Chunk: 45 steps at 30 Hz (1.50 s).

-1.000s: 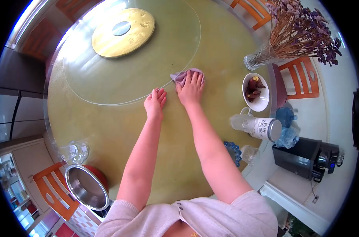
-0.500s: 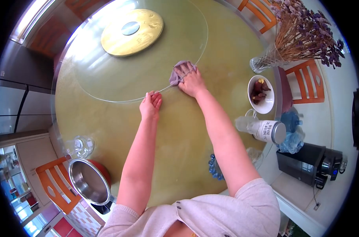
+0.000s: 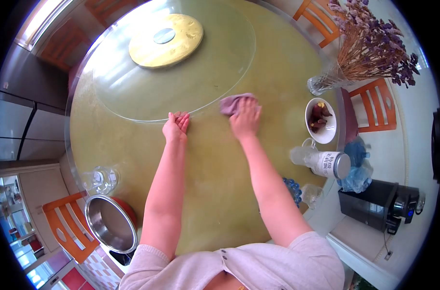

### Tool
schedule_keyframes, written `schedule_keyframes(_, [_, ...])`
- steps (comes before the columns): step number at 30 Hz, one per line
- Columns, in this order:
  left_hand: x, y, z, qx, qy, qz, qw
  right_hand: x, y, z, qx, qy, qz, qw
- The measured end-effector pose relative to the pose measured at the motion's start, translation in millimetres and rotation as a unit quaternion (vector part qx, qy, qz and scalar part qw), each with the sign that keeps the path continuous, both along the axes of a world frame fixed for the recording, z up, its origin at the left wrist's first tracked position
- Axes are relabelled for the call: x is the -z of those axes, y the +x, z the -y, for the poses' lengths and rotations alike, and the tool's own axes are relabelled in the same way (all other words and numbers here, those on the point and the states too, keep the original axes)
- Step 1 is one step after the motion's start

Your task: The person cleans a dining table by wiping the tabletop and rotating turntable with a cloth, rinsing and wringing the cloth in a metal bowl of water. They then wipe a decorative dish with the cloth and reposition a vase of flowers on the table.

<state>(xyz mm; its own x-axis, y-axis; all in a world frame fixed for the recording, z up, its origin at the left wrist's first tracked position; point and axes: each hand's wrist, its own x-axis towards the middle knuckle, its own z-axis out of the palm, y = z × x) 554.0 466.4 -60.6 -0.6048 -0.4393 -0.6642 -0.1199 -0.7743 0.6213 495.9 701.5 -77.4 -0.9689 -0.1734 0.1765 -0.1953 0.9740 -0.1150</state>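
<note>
A purple cloth (image 3: 231, 103) lies on the olive-coloured round table (image 3: 215, 193), just outside the rim of the clear glass turntable (image 3: 200, 82). My right hand (image 3: 245, 121) presses on this cloth with its fingers over it. To the left, my left hand (image 3: 176, 126) is turned palm up at the near rim of the turntable. Its fingers are curled and pinch the glass edge. Farther back is a round golden base (image 3: 186, 41) with a silver centre, beneath the glass.
On the right stand a vase (image 3: 316, 85) of dried flowers, a white bowl (image 3: 330, 133) of purple sweet potatoes, a lidded jar (image 3: 326, 164), blue beads (image 3: 292, 189) and a glass (image 3: 312, 195). At the left are glass cups (image 3: 105, 180) and a metal pot (image 3: 108, 222).
My right hand has brought the cloth off the turntable's rim, toward me and slightly right, onto the table. My left hand has shifted a little left along the rim.
</note>
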Motion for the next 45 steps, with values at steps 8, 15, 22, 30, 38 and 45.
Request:
schedule_keyframes(8, [5,-11,35,-0.009,-0.030,-0.004,1.000,-17,-119,-24,-0.002,-0.009,0.006,1.000])
schedule_keyframes(15, [1,-9,39,-0.007,-0.030,0.007,1.000,-25,-134,23,-0.178,0.030,0.028,0.983])
schedule_keyframes(22, [-4,-10,37,0.017,-0.032,-0.011,0.999,-33,-85,63,-0.345,0.045,0.032,0.937])
schedule_keyframes(30, [-10,42,57,0.070,-0.133,0.057,0.987,-41,32,103,-0.523,0.005,0.059,0.850])
schedule_keyframes(38, [-20,185,-3,0.088,-0.458,0.026,0.884,-49,157,71,-0.548,0.031,0.125,0.826])
schedule_keyframes(45, [-35,298,-58,0.181,-0.565,0.027,0.805,-56,293,17,-0.556,-0.037,0.154,0.816])
